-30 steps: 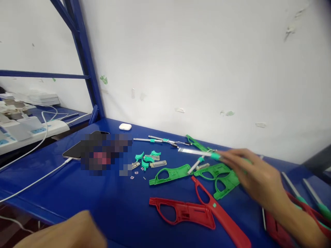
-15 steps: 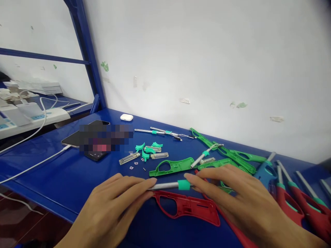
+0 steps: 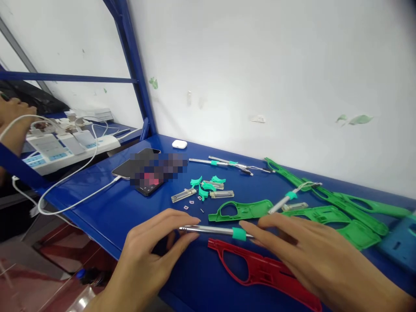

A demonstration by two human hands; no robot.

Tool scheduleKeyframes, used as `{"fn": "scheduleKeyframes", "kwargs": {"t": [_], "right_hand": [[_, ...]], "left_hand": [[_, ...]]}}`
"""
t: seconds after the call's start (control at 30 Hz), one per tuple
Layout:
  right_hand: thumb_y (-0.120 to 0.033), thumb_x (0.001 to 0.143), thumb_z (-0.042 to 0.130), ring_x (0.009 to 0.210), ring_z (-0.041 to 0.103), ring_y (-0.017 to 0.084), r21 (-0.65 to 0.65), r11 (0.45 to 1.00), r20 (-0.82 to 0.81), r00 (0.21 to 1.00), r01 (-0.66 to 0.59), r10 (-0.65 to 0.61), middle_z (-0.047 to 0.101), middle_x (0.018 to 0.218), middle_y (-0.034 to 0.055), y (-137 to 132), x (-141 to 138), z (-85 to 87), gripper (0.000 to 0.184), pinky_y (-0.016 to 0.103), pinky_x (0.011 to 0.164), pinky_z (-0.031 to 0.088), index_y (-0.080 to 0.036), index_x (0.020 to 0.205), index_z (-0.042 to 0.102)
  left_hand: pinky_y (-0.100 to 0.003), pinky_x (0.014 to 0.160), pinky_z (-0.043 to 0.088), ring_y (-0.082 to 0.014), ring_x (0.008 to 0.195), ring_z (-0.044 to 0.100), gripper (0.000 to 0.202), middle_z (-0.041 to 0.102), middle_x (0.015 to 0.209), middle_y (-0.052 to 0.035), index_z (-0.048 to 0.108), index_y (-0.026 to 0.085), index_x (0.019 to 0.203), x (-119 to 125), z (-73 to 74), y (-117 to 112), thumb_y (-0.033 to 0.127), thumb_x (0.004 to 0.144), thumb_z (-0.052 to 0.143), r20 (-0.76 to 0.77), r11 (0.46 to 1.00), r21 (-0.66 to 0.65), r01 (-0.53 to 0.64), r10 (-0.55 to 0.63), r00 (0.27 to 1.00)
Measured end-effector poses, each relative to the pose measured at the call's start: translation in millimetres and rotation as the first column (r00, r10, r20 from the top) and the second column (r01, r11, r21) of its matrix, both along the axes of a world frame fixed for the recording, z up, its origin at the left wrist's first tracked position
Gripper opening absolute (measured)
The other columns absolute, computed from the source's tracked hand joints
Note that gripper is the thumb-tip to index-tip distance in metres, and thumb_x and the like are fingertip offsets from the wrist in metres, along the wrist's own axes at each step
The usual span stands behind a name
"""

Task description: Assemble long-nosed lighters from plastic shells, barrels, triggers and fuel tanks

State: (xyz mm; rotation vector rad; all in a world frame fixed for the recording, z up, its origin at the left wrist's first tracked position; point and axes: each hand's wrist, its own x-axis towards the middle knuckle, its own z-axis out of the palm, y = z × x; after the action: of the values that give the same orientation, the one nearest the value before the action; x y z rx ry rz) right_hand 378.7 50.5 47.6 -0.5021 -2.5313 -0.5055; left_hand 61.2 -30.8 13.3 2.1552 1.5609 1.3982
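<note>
A thin metal tube with a teal collar (image 3: 221, 231) is held level just above the blue table (image 3: 107, 208), pinched at both ends. My left hand (image 3: 152, 251) grips its left tip with fingers closed. My right hand (image 3: 302, 253) holds the collar end, fingers curled over it. Right below lies a red plastic handle shell (image 3: 260, 271). Behind the tube is a green handle shell (image 3: 242, 210), and more green shells (image 3: 338, 214) lie to the right.
Small teal clips and clear parts (image 3: 204, 190) sit mid-table, two metal tubes (image 3: 227, 164) near the wall. A phone (image 3: 139, 169) with a white cable, an earbud case (image 3: 179, 144) and a power strip (image 3: 58, 147) are on the left. Another person's hand (image 3: 13, 121) shows far left.
My right hand brought the tube from the back right down to the front. My left hand came up and took its other end. The view has shifted right.
</note>
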Motion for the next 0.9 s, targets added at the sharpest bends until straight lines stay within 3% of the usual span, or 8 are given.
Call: {"fn": "scheduleKeyframes", "kwargs": {"t": [0.13, 0.27, 0.4, 0.5, 0.6, 0.7, 0.8, 0.9], "right_hand": [[0.002, 0.11, 0.044, 0.077, 0.086, 0.021, -0.016, 0.999, 0.063, 0.998, -0.03, 0.031, 0.089, 0.108, 0.005, 0.3, 3.2, -2.9, 0.053, 0.033, 0.06, 0.064, -0.021, 0.145, 0.076], [-0.002, 0.117, 0.036, 0.083, 0.089, 0.022, 0.011, 1.0, 0.046, 0.999, -0.029, 0.029, 0.093, 0.112, 0.0059, -3.1, 2.0, -1.4, 0.05, 0.035, 0.065, 0.068, -0.016, 0.149, 0.072], [-0.007, 0.121, 0.033, 0.087, 0.091, 0.019, -0.015, 0.997, 0.017, 0.997, -0.081, 0.081, 0.094, 0.112, 0.003, -5.9, 3.3, 1.6, 0.046, 0.032, 0.071, 0.069, -0.02, 0.14, 0.073], [-0.004, 0.117, 0.04, 0.09, 0.091, 0.018, -0.049, 0.997, -0.011, 0.998, -0.055, 0.055, 0.094, 0.114, 0.0019, -6.5, 2.9, 1.2, 0.045, 0.03, 0.072, 0.07, -0.023, 0.137, 0.076], [0.0, 0.114, 0.043, 0.09, 0.091, 0.016, -0.077, 0.997, -0.049, 0.999, -0.024, 0.02, 0.095, 0.116, -0.0022, -8.7, -4.3, 0.1, 0.049, 0.028, 0.068, 0.07, -0.028, 0.135, 0.077], [0.002, 0.109, 0.044, 0.088, 0.092, 0.016, -0.117, 0.993, -0.085, 0.996, -0.015, 0.005, 0.095, 0.117, -0.0052, -15.6, -18.8, -0.2, 0.055, 0.028, 0.064, 0.07, -0.029, 0.139, 0.077], [-0.004, 0.107, 0.048, 0.088, 0.092, 0.018, -0.183, 0.982, -0.105, 0.994, -0.034, 0.015, 0.095, 0.118, -0.0041, -24.5, -34.8, -1.0, 0.056, 0.028, 0.066, 0.073, -0.028, 0.15, 0.075], [-0.009, 0.112, 0.044, 0.085, 0.092, 0.017, -0.18, 0.982, -0.139, 0.99, -0.053, 0.028, 0.095, 0.115, -0.0043, -29.1, -45.7, -2.7, 0.049, 0.028, 0.067, 0.073, -0.025, 0.148, 0.073]], "left_hand": [[-0.018, 0.074, 0.066, -0.0112, 0.086, 0.084, 0.025, 0.088, 0.111, 0.009, 0.085, 0.041, 0.121, -0.4, 2.9, -4.5, 0.02, 0.107, 0.083, 0.02, 0.999, -0.041, -0.004, 0.005, 1.0], [-0.019, 0.069, 0.065, -0.0131, 0.081, 0.083, 0.011, 0.089, 0.106, 0.0067, 0.086, 0.037, 0.113, -0.6, 7.8, -6.0, 0.027, 0.108, 0.082, 0.021, 0.998, -0.063, -0.032, 0.033, 0.999], [-0.019, 0.07, 0.064, -0.0123, 0.08, 0.082, 0.011, 0.087, 0.099, 0.0081, 0.082, 0.036, 0.114, 2.7, 9.5, -6.5, 0.027, 0.11, 0.078, -0.023, 0.998, -0.046, -0.046, 0.045, 0.999], [-0.021, 0.08, 0.064, -0.0124, 0.09, 0.083, 0.018, 0.087, 0.104, 0.0079, 0.079, 0.036, 0.117, 6.4, 8.5, -6.4, 0.02, 0.111, 0.071, -0.053, 1.0, 0.0, -0.015, 0.015, 0.998], [-0.03, 0.091, 0.061, -0.015, 0.095, 0.082, 0.028, 0.088, 0.11, 0.0064, 0.078, 0.034, 0.124, 9.0, 9.4, -6.6, 0.013, 0.108, 0.07, -0.182, 0.994, 0.11, -0.006, 0.026, 0.983], [-0.035, 0.095, 0.055, -0.0152, 0.091, 0.08, 0.026, 0.087, 0.111, 0.0051, 0.074, 0.03, 0.134, 10.9, 12.8, -8.1, 0.016, 0.114, 0.068, -0.379, 0.975, 0.223, 0.005, 0.082, 0.922], [-0.028, 0.095, 0.057, -0.0115, 0.095, 0.081, 0.022, 0.087, 0.116, 0.0055, 0.07, 0.029, 0.136, 14.2, 14.2, -10.2, 0.02, 0.122, 0.057, -0.425, 0.983, 0.178, 0.053, 0.028, 0.905], [-0.019, 0.096, 0.061, -0.0093, 0.101, 0.084, 0.02, 0.087, 0.118, 0.0058, 0.069, 0.03, 0.132, 18.6, 10.7, -10.2, 0.022, 0.123, 0.053, -0.381, 0.99, 0.111, 0.087, -0.038, 0.924]]}}
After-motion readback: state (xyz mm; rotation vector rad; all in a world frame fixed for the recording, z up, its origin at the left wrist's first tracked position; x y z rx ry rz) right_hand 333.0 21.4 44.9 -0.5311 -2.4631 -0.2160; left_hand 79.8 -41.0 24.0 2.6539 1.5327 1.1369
